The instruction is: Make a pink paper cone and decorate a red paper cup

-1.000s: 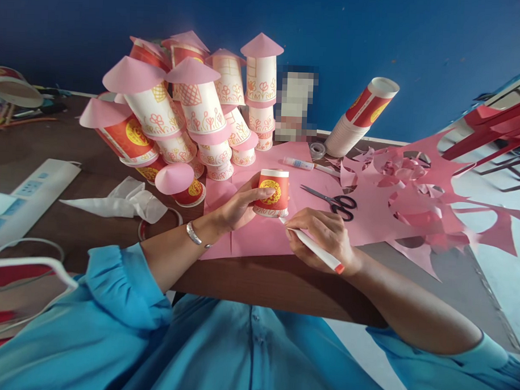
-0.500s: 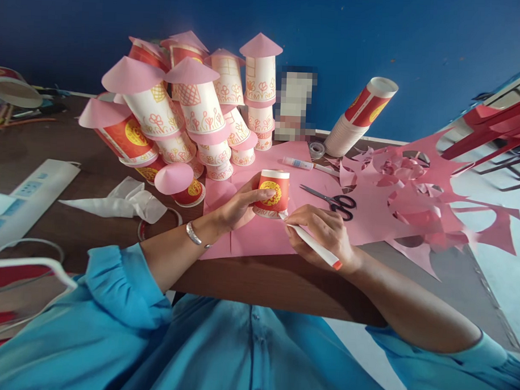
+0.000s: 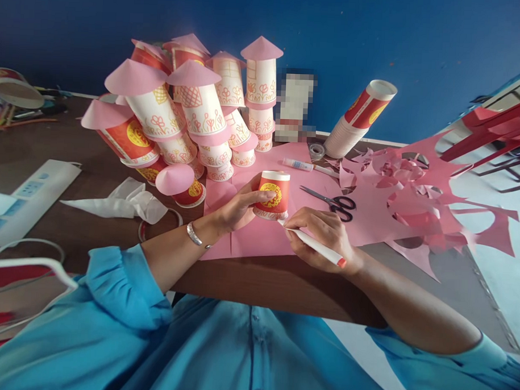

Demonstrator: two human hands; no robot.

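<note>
A red paper cup (image 3: 273, 194) with a yellow emblem stands upside down on a pink paper sheet (image 3: 258, 235). My left hand (image 3: 241, 207) grips the cup from its left side. My right hand (image 3: 322, 236) is closed on a white pen (image 3: 315, 247) with an orange end; the pen's tip touches the sheet at the cup's lower right rim.
A pile of decorated cups with pink cone tops (image 3: 190, 110) fills the table's back left. Scissors (image 3: 334, 202), a glue tube (image 3: 298, 164), a tape roll (image 3: 316, 151), a sleeve of stacked cups (image 3: 360, 118) and cut pink paper scraps (image 3: 417, 192) lie right. White plastic (image 3: 123, 200) lies left.
The pen tip has slid a little along the cup's base rim, and the right hand has shifted slightly with it. The left hand and cup have stayed put.
</note>
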